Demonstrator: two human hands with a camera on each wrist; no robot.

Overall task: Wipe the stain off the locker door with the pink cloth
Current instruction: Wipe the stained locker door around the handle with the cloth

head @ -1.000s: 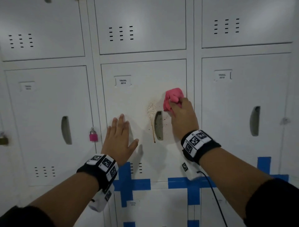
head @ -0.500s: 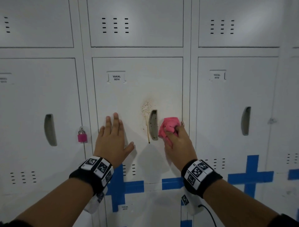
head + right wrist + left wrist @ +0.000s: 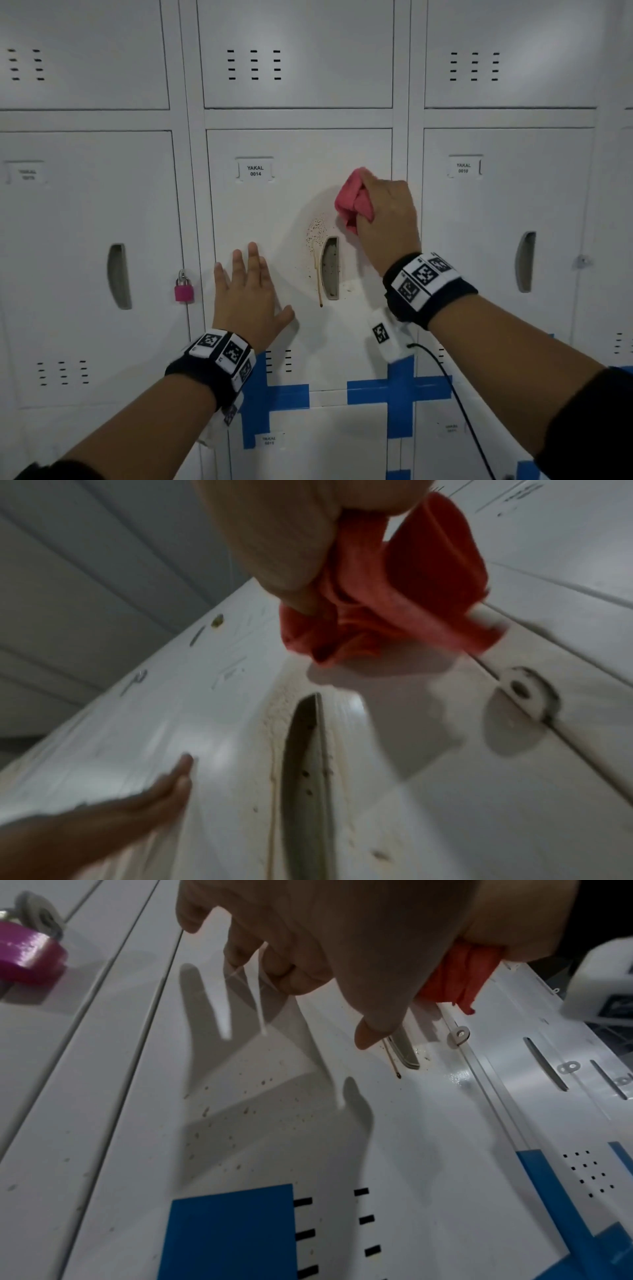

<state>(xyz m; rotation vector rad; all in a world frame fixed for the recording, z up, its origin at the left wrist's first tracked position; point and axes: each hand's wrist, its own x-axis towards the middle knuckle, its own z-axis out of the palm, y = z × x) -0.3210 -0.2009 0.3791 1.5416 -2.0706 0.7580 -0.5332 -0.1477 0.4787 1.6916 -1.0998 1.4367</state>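
Observation:
The white locker door [image 3: 281, 212] labelled YAKAL 0014 carries a brown speckled stain [image 3: 315, 229] left of its recessed handle [image 3: 330, 267], with a drip line running down to below the handle. My right hand [image 3: 383, 212] grips the bunched pink cloth [image 3: 352, 202] and presses it on the door above and right of the handle. The right wrist view shows the cloth [image 3: 394, 588] bunched in my fingers just above the handle slot [image 3: 304, 764]. My left hand [image 3: 246, 291] lies flat on the door, fingers spread, left of the handle. In the left wrist view its fingers [image 3: 308, 947] touch the speckled door.
A pink padlock [image 3: 184, 291] hangs on the locker to the left. Blue tape crosses [image 3: 399, 394] mark the lockers below. A black cable [image 3: 455, 404] hangs from my right wrist. More white locker doors surround this one.
My right hand has swept the cloth up from right of the handle's lower half to above the handle. The left hand has stayed flat on the door.

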